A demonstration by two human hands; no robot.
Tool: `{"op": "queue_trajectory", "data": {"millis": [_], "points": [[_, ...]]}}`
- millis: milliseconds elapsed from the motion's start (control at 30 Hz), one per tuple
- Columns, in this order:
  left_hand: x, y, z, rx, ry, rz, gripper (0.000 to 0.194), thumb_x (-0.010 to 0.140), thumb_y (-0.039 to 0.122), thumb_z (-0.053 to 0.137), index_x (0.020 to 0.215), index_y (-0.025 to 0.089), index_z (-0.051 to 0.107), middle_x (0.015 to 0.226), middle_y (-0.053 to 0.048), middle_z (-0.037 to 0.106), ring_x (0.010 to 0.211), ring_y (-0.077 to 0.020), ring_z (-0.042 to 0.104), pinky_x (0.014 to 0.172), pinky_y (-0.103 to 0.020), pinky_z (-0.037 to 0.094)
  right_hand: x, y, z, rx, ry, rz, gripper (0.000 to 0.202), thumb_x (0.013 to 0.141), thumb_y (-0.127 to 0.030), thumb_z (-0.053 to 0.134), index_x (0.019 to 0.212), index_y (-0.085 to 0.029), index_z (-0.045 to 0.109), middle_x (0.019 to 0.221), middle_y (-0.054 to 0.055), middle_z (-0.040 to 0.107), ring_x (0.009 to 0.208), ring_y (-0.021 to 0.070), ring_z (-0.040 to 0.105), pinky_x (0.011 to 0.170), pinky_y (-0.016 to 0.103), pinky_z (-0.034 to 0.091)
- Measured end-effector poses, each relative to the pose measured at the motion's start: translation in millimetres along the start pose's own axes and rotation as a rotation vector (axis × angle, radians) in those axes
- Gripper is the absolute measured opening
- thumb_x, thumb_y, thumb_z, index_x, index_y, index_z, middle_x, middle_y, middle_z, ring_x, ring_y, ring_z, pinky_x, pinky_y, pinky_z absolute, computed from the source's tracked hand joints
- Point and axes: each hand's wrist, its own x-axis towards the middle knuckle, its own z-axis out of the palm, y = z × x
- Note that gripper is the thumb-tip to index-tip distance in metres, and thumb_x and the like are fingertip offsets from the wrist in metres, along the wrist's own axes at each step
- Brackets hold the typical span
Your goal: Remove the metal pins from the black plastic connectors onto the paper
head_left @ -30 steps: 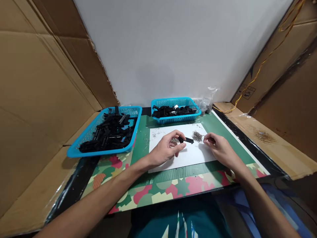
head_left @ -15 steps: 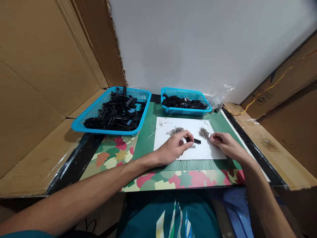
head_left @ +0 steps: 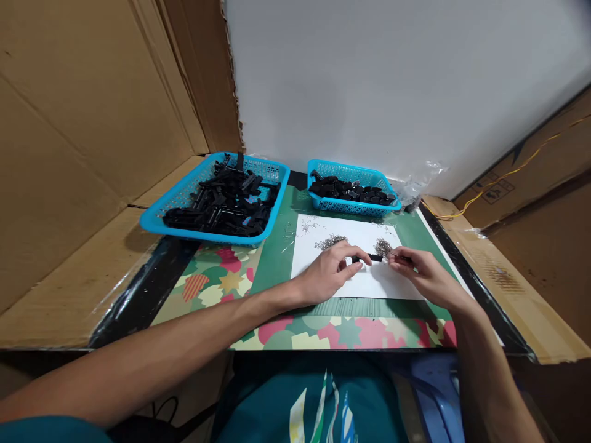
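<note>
Over a white sheet (head_left: 309, 255), my left hand (head_left: 335, 271) pinches a small black part (head_left: 376, 258) between thumb and fingers, its free end pointing right. My right hand (head_left: 420, 271) is closed at that end, its fingertips gripping something thin, too small to make out clearly. Two piles of tiny metal pieces lie on the sheet: one pile (head_left: 333, 240) behind my left hand, the other pile (head_left: 383, 247) just beyond the black part and my right fingertips.
A large blue basket (head_left: 159, 227) of black parts stands at the left, a smaller blue basket (head_left: 351, 207) of black parts at the back. Clear plastic bags (head_left: 415, 187) lie beside it. Cardboard (head_left: 69, 154) walls the left side; loose metal bits dot the sheet's back left corner.
The black part in my left hand now lies more level, and its free end is closer to my right fingertips, which have come in beside it. The camera view has shifted slightly.
</note>
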Motion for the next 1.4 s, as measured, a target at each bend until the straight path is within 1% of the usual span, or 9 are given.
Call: {"op": "queue_trajectory", "data": {"millis": [100,167,333,500,733,1000,1133,1267,1400], "points": [[1,-3,1.9,0.046,0.056,-0.015,0.026,0.100,0.022,0.056,0.108,0.021,0.081,0.102,-0.005,0.058,0.084,-0.0155,0.057,0.072,-0.027,0.049,-1,-6,7,0.047,0.063,-0.054,0.030,0.104,-0.048,0.059,0.095,-0.020,0.064,0.091,0.005,0.064,0.086,0.0204,0.056,0.075,0.030,0.042],[1,-4,3.0,0.073,0.065,-0.036,0.026,0.100,0.025,0.058,0.111,0.022,0.082,0.101,-0.005,0.057,0.085,-0.0159,0.057,0.074,-0.028,0.049,-1,-10,11,0.068,0.072,-0.080,0.028,0.104,-0.046,0.060,0.095,-0.020,0.064,0.090,0.004,0.063,0.086,0.0198,0.056,0.075,0.030,0.042],[1,-3,5.0,0.076,0.019,-0.024,0.029,0.101,0.037,0.063,0.120,0.021,0.079,0.104,-0.005,0.059,0.088,-0.0171,0.061,0.080,-0.031,0.049,-1,-14,23,0.190,0.036,-0.132,0.025,0.104,-0.045,0.062,0.099,-0.021,0.064,0.092,0.004,0.061,0.086,0.0196,0.055,0.076,0.031,0.042],[0,-2,6.1,0.082,-0.010,-0.002,0.024,0.100,0.037,0.066,0.111,0.020,0.079,0.101,-0.004,0.061,0.090,-0.0177,0.061,0.080,-0.030,0.047,2,-12,34,0.301,0.011,-0.163,0.021,0.105,-0.043,0.062,0.105,-0.023,0.063,0.095,0.003,0.058,0.086,0.0192,0.053,0.077,0.031,0.042],[1,1,4.8,0.079,0.014,0.000,0.022,0.102,0.036,0.064,0.103,0.019,0.078,0.097,-0.003,0.060,0.088,-0.0170,0.060,0.078,-0.029,0.045,0,-15,33,0.323,-0.037,-0.120,0.020,0.107,-0.044,0.058,0.105,-0.024,0.060,0.095,0.003,0.054,0.088,0.0188,0.049,0.079,0.031,0.041],[-1,1,7.8,0.115,-0.002,-0.028,0.021,0.101,0.032,0.065,0.102,0.019,0.081,0.098,-0.004,0.062,0.085,-0.0167,0.061,0.077,-0.030,0.046,-2,-22,34,0.323,-0.122,-0.098,0.024,0.106,-0.046,0.060,0.102,-0.022,0.064,0.099,0.004,0.062,0.094,0.0206,0.057,0.083,0.031,0.045],[0,2,7.2,0.114,0.018,-0.061,0.024,0.101,0.033,0.063,0.103,0.020,0.082,0.095,-0.004,0.062,0.084,-0.0169,0.060,0.076,-0.029,0.047,-2,-18,35,0.340,-0.087,-0.101,0.025,0.104,-0.047,0.062,0.103,-0.023,0.064,0.098,0.004,0.061,0.093,0.0205,0.056,0.080,0.031,0.045],[3,-1,6.5,0.027,-0.009,-0.033,0.029,0.101,0.040,0.062,0.107,0.019,0.081,0.096,-0.004,0.066,0.080,-0.0151,0.059,0.073,-0.028,0.047,-1,-14,36,0.321,-0.004,-0.100,0.028,0.104,-0.051,0.061,0.103,-0.023,0.062,0.095,0.004,0.057,0.088,0.0201,0.052,0.076,0.030,0.043],[5,-4,7.0,-0.075,-0.002,-0.053,0.026,0.097,0.040,0.069,0.103,0.016,0.077,0.102,-0.004,0.069,0.071,-0.0115,0.058,0.067,-0.026,0.048,-2,-15,40,0.301,-0.011,-0.083,0.030,0.105,-0.053,0.058,0.104,-0.023,0.060,0.095,0.003,0.055,0.087,0.0200,0.050,0.074,0.030,0.042]]}}
